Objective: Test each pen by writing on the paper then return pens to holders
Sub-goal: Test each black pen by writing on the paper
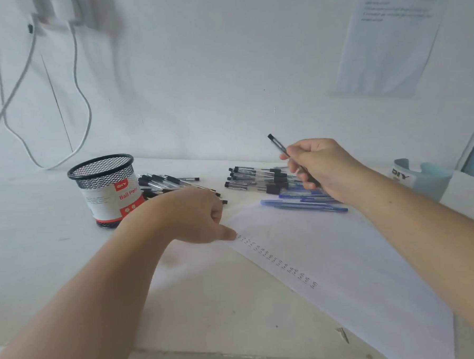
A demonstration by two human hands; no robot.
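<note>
My right hand (316, 165) grips a black pen (277, 144) and holds it in the air above the loose pens, its capped end pointing up and left. My left hand (198, 218) rests on the top left corner of the white paper (344, 256), fingers curled under and thumb touching the sheet. A column of small written marks (278, 259) runs down the paper's left edge. A black mesh pen holder (108, 187) with a red and white label stands at the left with no pens showing in it. A pale blue holder (422, 178) sits at the far right.
Black-capped pens lie in one pile (167, 183) beside the mesh holder and another pile (257, 178) in the middle. Blue pens (303, 203) lie at the paper's top edge. White cables (80, 86) hang on the wall at the left. A printed sheet (387, 34) hangs at the upper right.
</note>
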